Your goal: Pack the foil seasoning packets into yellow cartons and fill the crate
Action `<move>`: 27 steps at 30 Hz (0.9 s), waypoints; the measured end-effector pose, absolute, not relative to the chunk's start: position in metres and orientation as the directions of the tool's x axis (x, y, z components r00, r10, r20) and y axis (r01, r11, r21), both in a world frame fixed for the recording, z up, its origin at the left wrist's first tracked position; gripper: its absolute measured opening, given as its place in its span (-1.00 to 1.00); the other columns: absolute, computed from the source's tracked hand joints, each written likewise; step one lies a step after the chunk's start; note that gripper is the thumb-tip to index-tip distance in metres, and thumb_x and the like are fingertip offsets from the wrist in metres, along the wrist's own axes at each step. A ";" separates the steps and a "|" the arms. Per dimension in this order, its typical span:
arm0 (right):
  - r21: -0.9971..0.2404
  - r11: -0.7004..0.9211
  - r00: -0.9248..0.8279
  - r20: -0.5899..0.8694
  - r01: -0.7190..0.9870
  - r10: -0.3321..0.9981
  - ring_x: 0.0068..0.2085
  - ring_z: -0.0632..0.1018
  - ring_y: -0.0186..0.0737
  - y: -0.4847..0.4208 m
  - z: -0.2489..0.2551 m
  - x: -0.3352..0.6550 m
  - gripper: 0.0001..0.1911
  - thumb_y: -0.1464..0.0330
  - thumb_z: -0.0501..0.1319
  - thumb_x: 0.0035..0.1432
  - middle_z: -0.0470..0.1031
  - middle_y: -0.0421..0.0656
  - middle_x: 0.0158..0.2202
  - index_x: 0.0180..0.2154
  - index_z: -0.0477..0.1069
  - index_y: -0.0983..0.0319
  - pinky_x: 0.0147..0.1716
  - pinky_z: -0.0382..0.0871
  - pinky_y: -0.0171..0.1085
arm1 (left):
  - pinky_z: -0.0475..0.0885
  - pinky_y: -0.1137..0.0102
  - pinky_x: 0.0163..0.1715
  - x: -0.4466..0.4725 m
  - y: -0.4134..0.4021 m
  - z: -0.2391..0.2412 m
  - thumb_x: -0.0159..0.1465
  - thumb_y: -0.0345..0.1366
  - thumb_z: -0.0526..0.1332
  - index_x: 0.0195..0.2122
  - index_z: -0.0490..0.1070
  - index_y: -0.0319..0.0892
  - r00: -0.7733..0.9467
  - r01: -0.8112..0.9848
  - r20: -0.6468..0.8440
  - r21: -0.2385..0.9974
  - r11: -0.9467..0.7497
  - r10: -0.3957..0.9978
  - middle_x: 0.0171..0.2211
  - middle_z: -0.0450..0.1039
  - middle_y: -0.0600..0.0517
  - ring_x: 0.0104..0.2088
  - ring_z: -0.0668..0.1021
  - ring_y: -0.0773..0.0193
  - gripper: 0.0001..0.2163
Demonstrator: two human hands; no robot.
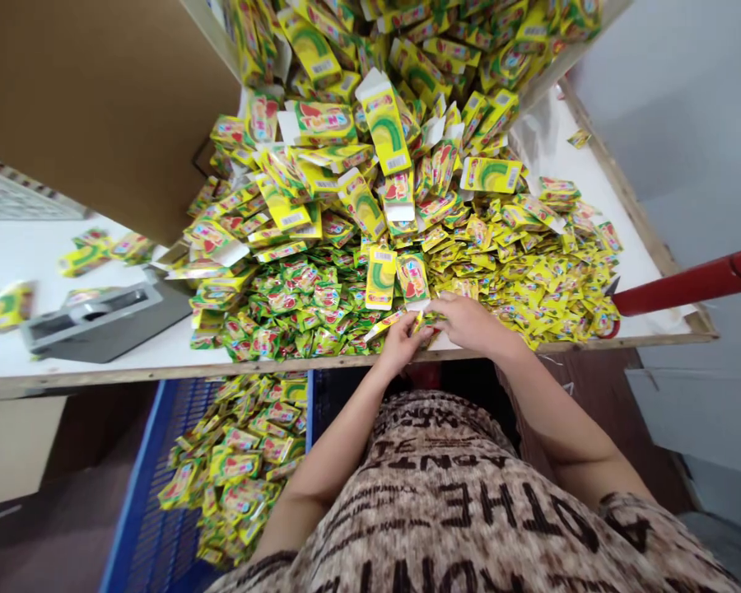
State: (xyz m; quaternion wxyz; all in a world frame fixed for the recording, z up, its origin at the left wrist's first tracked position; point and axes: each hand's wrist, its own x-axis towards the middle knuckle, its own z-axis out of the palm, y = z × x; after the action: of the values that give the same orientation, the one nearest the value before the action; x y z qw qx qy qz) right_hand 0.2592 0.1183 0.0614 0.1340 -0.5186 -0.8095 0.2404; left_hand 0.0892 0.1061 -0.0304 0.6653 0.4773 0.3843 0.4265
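Close to the table's front edge, my left hand (401,344) is closed on a small yellow carton (383,326), seen nearly edge-on. Beside it, my right hand (468,323) has its fingers drawn together near a white flap; what they pinch is too small to make out. Just beyond my fingers, two more cartons lie flat, a yellow one (380,278) and one with a red and green front (413,278). Small green sachets (309,296) are heaped to the left, small yellow sachets (543,288) to the right.
Open-flapped cartons (358,132) spill from a large container at the back. A grey tape dispenser (111,321) stands left, near a brown cardboard panel (99,99). Below the table, a blue crate (139,494) holds filled-looking cartons. A red bar (692,280) juts in at right.
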 end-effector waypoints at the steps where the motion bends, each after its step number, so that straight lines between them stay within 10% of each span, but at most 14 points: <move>1: -0.592 0.348 -0.416 0.025 0.727 0.909 -0.28 0.47 -0.19 0.119 0.059 0.260 -0.77 0.48 0.22 0.12 0.49 -0.13 -0.29 -0.16 0.52 0.19 -0.28 0.27 -0.28 | 0.34 0.33 -0.04 0.089 0.106 -0.030 0.07 -0.14 0.40 -0.14 0.46 -0.20 0.338 -0.245 -0.111 0.949 0.201 0.935 -0.19 0.51 0.00 -0.14 0.49 0.21 -0.63; 6: -0.609 0.434 -0.392 0.211 0.664 0.896 -0.13 0.43 -0.10 0.121 0.041 0.263 -0.86 0.43 0.24 0.17 0.50 -0.07 -0.20 -0.35 0.58 0.17 -0.10 0.31 -0.13 | 0.34 0.31 -0.01 0.090 0.104 -0.033 0.04 -0.17 0.43 -0.11 0.48 -0.18 0.340 -0.309 -0.133 0.919 0.244 0.931 -0.17 0.53 0.00 -0.15 0.51 0.22 -0.59; 12: -0.604 0.445 -0.550 0.013 0.661 0.835 0.03 0.36 -0.05 0.112 0.028 0.265 -0.79 0.34 0.18 0.27 0.46 -0.06 -0.02 -0.27 0.62 0.12 0.07 0.27 -0.01 | 0.33 0.27 0.04 0.087 0.104 -0.035 0.07 -0.13 0.41 -0.10 0.49 -0.20 0.371 -0.184 -0.114 0.964 0.193 0.922 -0.15 0.54 -0.01 -0.11 0.51 0.18 -0.59; 16: -0.753 0.328 -0.365 0.126 0.571 0.923 0.02 0.42 -0.09 0.099 0.024 0.262 -0.81 0.27 0.21 0.25 0.48 -0.07 -0.05 -0.20 0.60 0.12 0.08 0.30 -0.04 | 0.25 0.23 0.17 0.082 0.102 -0.026 0.21 -0.02 0.27 0.00 0.48 -0.14 0.364 -0.165 -0.104 0.971 0.174 0.925 0.01 0.51 -0.04 0.07 0.46 0.12 -0.58; 21: -0.995 -0.011 0.094 -0.001 0.098 0.996 -0.37 0.51 -0.30 0.078 0.007 0.255 -0.78 0.20 0.30 0.13 0.52 -0.17 -0.29 -0.22 0.53 0.18 -0.35 0.45 -0.26 | 0.28 0.21 0.16 0.076 0.104 -0.016 0.23 -0.06 0.25 -0.02 0.54 -0.15 0.470 -0.325 -0.225 0.855 0.404 0.853 0.01 0.53 -0.07 0.07 0.49 0.08 -0.63; 27: -0.972 -0.224 -0.055 -0.221 -0.066 0.974 -0.57 0.34 -0.43 0.083 0.001 0.247 -0.81 0.29 0.35 -0.03 0.43 -0.29 -0.48 -0.32 0.50 0.20 -0.63 0.27 -0.41 | 0.33 0.24 0.06 0.078 0.111 -0.015 0.01 -0.32 0.41 -0.20 0.59 -0.16 0.477 -0.344 -0.295 0.804 0.485 0.828 -0.17 0.60 -0.02 -0.09 0.55 0.14 -0.71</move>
State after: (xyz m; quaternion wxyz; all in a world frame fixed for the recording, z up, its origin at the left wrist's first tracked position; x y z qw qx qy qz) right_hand 0.2470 0.0830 0.0014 0.4464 -0.5226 -0.4344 0.5821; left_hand 0.0784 0.1107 -0.0145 0.7872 0.3446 0.3506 0.3722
